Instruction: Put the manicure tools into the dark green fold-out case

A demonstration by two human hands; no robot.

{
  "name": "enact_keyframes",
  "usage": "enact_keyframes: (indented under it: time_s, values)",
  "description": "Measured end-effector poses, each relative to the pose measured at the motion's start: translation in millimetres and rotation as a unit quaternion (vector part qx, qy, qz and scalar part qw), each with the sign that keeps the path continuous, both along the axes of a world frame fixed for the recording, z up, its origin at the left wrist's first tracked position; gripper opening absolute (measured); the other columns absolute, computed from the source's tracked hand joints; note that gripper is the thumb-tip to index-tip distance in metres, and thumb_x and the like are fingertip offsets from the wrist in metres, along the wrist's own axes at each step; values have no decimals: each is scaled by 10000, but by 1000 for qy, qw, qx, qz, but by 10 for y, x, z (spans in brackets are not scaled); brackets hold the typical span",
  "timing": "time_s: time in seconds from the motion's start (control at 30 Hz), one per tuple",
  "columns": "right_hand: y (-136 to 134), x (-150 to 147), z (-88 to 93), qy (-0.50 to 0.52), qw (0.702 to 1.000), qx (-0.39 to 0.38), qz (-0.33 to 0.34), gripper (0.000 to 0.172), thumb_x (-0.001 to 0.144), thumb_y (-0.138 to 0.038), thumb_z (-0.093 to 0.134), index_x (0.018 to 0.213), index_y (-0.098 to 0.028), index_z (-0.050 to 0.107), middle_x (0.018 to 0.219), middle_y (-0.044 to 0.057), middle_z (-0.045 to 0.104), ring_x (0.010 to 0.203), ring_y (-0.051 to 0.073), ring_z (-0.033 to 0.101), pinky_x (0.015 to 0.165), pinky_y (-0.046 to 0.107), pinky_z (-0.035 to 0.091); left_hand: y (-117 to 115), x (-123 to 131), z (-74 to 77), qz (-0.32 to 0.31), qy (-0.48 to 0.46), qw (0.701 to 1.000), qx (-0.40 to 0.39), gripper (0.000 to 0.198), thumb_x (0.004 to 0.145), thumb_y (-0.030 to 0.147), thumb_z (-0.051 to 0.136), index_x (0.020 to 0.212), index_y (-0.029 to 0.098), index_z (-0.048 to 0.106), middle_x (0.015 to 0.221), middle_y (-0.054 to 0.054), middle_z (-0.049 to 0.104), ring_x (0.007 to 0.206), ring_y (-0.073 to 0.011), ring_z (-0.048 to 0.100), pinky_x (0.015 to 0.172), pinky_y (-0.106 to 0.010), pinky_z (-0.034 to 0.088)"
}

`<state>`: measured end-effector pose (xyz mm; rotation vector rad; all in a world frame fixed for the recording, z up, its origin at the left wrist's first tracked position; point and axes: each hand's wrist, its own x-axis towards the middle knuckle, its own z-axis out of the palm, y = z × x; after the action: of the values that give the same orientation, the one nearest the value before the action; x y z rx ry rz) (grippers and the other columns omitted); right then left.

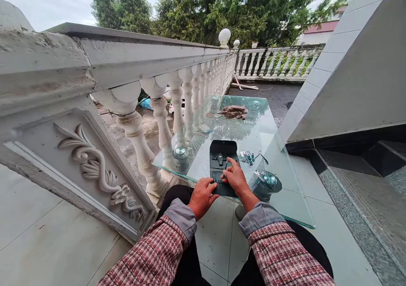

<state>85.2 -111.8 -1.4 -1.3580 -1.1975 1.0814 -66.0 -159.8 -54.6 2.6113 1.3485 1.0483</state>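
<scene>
An opened black case (223, 147) lies on the glass table in front of me, with several small dark tools in its slots. At its lower left edge, my left hand (203, 196) grips the case between thumb and fingers. Over the case's right side, my right hand (236, 178) pinches a small slim tool (226, 165); its exact kind is too small to make out. Just right of the case sits a cluster of small shiny metal tools (248, 157). Another thin tool (263, 157) lies beside them, and more metal pieces (265, 178) are near my right wrist.
The glass table (294, 193) has exposed corners close to my knees. A crumpled brown cloth (234, 111) and a small pale packet (205, 128) lie farther back. A white balustrade (136, 138) runs along the left, and dark steps (358, 163) rise at right.
</scene>
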Motion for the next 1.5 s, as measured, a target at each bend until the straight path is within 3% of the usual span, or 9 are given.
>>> enact_keyframes:
  time_s: [0.23,0.53,0.83,1.5]
  values:
    - [131,-26,-120,-125,990,59,-35,549,612,-231,501,1156,-163,493,631,-53,497,626,138,501,655,285,412,-8,2,7,3,-2,1000,-4,346,749,241,674,1070,175,560,1153,-117,547,1110,-260,495,944,-468,413]
    - [196,-79,-209,-211,975,69,-25,502,640,-198,473,1140,-187,520,643,-43,548,651,144,520,702,283,374,-26,-6,37,0,-5,1000,-13,339,764,251,658,1078,182,551,1155,-123,550,1115,-261,499,949,-472,410]
    - [258,-14,-209,-246,967,56,23,469,676,-177,486,1141,-185,541,653,-37,565,638,130,522,656,256,379,-18,1,14,2,-10,1000,-14,351,756,241,666,1080,182,545,1161,-121,556,1131,-267,498,966,-481,398]
    - [359,-47,-179,-262,963,37,43,431,646,-150,538,1071,-186,594,592,-53,541,607,120,511,618,249,361,-13,9,19,6,-12,1000,-16,354,723,228,700,1043,181,557,1149,-118,556,1112,-275,500,947,-487,412]
